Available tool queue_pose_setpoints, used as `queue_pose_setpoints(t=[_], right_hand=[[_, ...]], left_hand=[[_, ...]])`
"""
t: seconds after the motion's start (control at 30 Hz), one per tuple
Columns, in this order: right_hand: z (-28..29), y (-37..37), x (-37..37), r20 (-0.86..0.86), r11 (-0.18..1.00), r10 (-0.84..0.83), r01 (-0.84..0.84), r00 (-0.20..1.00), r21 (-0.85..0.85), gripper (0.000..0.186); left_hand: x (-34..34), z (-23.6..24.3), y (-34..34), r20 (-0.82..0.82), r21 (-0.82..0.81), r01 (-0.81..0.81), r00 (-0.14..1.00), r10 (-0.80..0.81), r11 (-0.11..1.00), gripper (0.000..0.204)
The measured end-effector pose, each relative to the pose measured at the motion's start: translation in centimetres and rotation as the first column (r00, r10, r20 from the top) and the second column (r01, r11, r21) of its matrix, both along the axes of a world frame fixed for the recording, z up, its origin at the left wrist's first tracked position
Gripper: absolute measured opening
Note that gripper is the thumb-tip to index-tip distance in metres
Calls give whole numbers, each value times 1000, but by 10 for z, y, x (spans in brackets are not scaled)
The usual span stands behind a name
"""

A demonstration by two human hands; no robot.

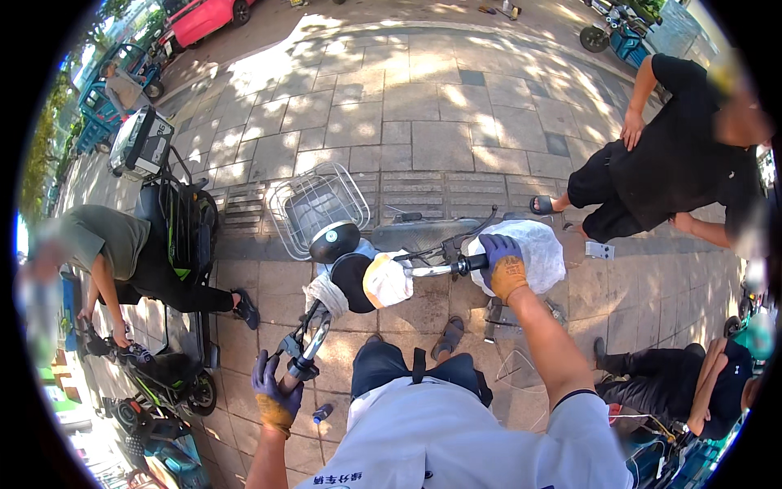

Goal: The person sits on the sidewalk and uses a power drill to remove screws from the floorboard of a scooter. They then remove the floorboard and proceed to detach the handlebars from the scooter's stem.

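Observation:
I stand over an electric bike whose chrome handlebar (432,270) slants across the view. My right hand (503,267), in a purple and tan work glove, is closed around the black right grip (471,264). A similar glove covers my left hand (277,395), which is wrapped on the left grip (291,380) beside its brake lever. Between the grips are a round black headlight (334,242), a dark disc-shaped part (352,283) and a white and orange cloth wrap (388,280). A wire basket (318,204) is mounted in front. White plastic sheeting (538,257) lies behind my right hand.
At left, a person (122,244) in a green shirt holds a black and green scooter (175,350). To the right stands a person in black (676,147); another sits (692,383) lower right. A small bottle (323,413) lies on the paving near my left forearm.

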State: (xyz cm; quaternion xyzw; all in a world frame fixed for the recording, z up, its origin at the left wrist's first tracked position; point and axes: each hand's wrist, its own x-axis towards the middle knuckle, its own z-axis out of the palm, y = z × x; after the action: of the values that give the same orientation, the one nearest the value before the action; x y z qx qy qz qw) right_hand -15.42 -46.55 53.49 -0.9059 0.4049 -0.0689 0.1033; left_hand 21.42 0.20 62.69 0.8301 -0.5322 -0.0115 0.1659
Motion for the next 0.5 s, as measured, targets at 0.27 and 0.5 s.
queue_pose_setpoints(t=[0.27,0.5], right_hand=[[10,-86,57,-4,998,65,-65,998,-7,56],[27,-170,145,-78,995,90,-93,993,-33,48]], left_hand=[[-37,12,-46,-141,122,-305,937,321,945,94],[4,30,-110,-73,200,-399,905,419,895,85]])
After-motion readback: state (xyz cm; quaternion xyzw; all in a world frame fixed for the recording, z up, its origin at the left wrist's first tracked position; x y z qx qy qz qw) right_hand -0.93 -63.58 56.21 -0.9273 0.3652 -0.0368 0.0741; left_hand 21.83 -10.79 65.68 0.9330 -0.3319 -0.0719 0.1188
